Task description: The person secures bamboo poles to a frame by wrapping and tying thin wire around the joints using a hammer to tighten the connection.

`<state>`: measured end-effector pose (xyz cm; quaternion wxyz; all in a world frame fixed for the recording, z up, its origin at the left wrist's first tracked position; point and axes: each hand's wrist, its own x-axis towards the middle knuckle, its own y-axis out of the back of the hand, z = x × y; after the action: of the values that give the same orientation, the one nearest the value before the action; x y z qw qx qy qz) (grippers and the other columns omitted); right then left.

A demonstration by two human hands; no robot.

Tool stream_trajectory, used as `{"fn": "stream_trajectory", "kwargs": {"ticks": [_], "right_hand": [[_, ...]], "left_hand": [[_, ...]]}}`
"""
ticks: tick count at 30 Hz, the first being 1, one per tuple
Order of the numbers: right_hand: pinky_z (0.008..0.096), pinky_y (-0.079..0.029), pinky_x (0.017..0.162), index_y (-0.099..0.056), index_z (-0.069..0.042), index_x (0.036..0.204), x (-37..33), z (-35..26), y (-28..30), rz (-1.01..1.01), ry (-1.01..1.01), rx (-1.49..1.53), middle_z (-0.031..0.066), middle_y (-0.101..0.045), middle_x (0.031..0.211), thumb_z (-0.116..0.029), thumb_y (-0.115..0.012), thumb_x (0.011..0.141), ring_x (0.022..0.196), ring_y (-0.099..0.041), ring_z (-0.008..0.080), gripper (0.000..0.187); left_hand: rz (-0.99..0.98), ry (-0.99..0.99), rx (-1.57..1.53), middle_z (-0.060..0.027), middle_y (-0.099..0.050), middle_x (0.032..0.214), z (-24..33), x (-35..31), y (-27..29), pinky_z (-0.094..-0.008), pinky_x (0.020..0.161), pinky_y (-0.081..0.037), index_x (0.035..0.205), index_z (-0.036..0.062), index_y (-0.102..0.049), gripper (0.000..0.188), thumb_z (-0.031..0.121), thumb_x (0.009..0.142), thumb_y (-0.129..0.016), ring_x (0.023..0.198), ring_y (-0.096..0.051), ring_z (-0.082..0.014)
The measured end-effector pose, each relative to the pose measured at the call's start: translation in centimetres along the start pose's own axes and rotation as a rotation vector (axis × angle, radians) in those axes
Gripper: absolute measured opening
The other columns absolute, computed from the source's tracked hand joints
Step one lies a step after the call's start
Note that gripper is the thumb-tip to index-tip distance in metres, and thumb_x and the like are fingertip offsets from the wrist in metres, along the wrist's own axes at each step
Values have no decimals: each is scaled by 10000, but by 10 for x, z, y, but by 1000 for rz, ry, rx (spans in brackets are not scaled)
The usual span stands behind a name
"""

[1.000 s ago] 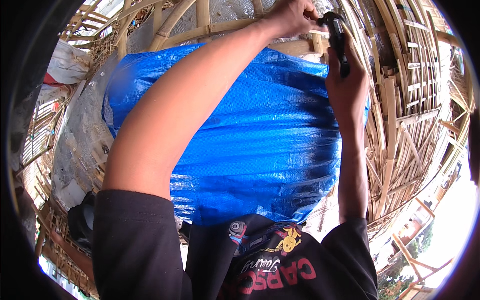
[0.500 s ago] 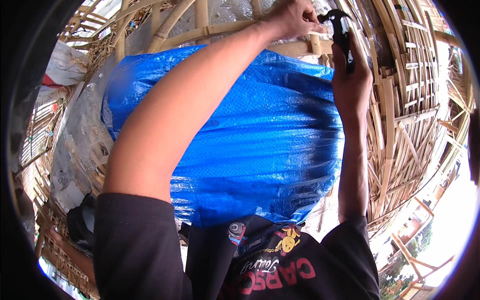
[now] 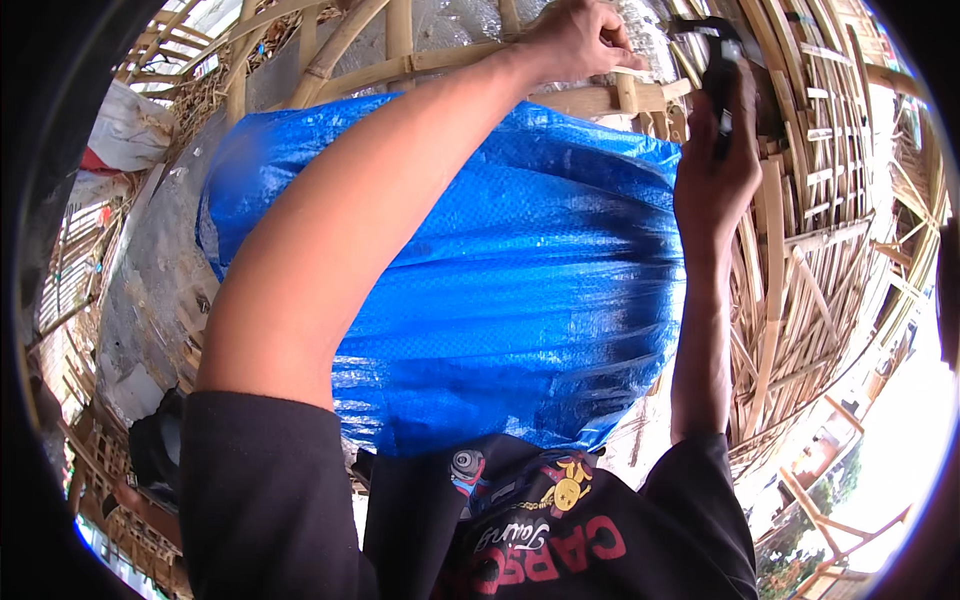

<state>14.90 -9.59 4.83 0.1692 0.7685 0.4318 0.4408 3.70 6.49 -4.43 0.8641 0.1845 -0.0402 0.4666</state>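
Observation:
My right hand point(image 3: 718, 175) grips a black claw hammer point(image 3: 720, 85) by its handle. The hammer's head points up and is slightly blurred, standing apart from the other hand. At the top of the view, my left hand point(image 3: 583, 42) is closed in a pinch beside a horizontal bamboo pole point(image 3: 600, 100). A small pale sliver shows at its fingertips, too small to name. Below both arms a creased blue tarp point(image 3: 500, 270) spreads in front of my body.
Bamboo poles point(image 3: 400, 45) form a lattice at the upper left. Along the right runs a wall of split bamboo slats point(image 3: 790, 260). Grey sheeting point(image 3: 145, 270) lies at the left, and part of another person's arm point(image 3: 145, 508) shows at the lower left.
The hammer has swung to the right, away from my left hand, and my right hand has moved a little with it. My left hand stays nearly in place.

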Motion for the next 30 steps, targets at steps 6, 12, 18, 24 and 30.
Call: {"fn": "stream_trajectory", "kwargs": {"ticks": [6, 12, 18, 24, 30], "right_hand": [[368, -575, 787, -532, -56, 1394, 3, -5, -3, -131, -71, -149, 239, -686, 1145, -141, -607, 974, 953, -727, 316, 435], [316, -569, 778, -567, -56, 1356, 10, -17, 8, -223, -281, -127, 201, -709, 1085, -116, -604, 974, 978, -713, 165, 389], [322, -552, 834, -581, -128, 1387, 2, -19, -2, -300, -247, -152, 161, -658, 1280, -193, -604, 999, 1104, -664, 168, 394], [378, -564, 843, -446, -125, 1484, 5, -17, 3, -387, -327, -70, 230, -638, 1264, -91, -565, 993, 1098, -679, 294, 507], [369, -548, 893, -498, -95, 1444, 4, -18, 3, -339, -201, -109, 223, -608, 1318, -95, -571, 991, 1186, -627, 299, 459]], "left_hand": [[3, -76, 28, -144, -671, 659, -4, -2, -2, -360, 548, -485, 724, 20, -682, 267, 241, 739, -833, 576, -628, -204], [-17, -3, 117, -136, -652, 628, 2, 1, 0, -357, 552, -491, 659, 24, -659, 293, 247, 738, -831, 576, -634, -220], [-44, -30, 76, -47, -609, 600, -12, -10, -1, -309, 556, -447, 677, 5, -648, 372, 302, 795, -839, 584, -545, -95], [-41, -35, 47, -76, -633, 668, -3, -9, -4, -342, 572, -451, 705, 12, -659, 336, 285, 778, -842, 583, -551, -161], [0, -75, -13, -64, -619, 636, -1, -13, -3, -324, 567, -445, 671, 22, -651, 326, 266, 786, -834, 577, -545, -137]]}}
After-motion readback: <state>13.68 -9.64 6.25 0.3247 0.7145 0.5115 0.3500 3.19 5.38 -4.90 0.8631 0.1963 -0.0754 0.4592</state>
